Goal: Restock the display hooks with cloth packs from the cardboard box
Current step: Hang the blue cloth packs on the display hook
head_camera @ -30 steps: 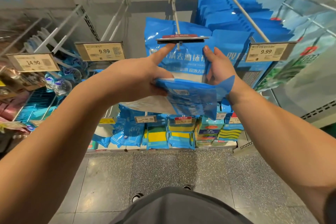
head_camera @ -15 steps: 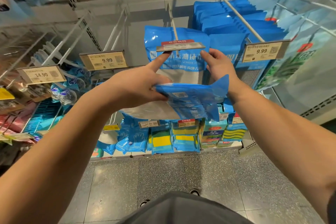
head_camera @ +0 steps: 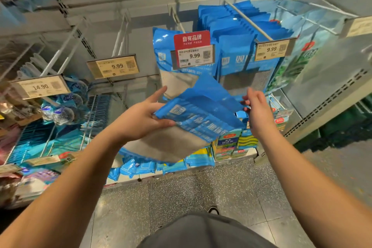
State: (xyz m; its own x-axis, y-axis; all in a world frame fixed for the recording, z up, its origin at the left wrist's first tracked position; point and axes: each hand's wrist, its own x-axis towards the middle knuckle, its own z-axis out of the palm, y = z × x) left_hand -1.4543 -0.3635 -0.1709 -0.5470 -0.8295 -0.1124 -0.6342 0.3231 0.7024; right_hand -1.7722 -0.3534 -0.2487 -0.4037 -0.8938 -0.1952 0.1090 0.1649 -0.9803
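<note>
Since the earlier frame both hands had dropped from the price tag, which had swung down to face the viewer, and the stack had tipped so its printed fronts showed. The left hand (head_camera: pixel 141 119) had its grip closed on a stack of cloth packs (head_camera: pixel 193 125), thumb on the blue top at its 9 o'clock edge, forefinger pointing out straight toward 12 o'clock. The right hand (head_camera: pixel 254 110) pinched the stack's upper corner at its 3 o'clock side, its other fingers loosely curled. The stack lay tilted below the middle hook (head_camera: pixel 177 19), its grey cloth window toward 7 o'clock. At 12 o'clock from the stack one hung pack (head_camera: pixel 163 46) sat on that hook behind the price tag (head_camera: pixel 194 56), which read 9.99 under a red label. At 2 o'clock a full row of blue packs (head_camera: pixel 241 24) filled the next hook. At 9 o'clock stood a bare hook (head_camera: pixel 120 34) with a 9.99 tag. Speckled floor (head_camera: pixel 181 197) lay below.
</note>
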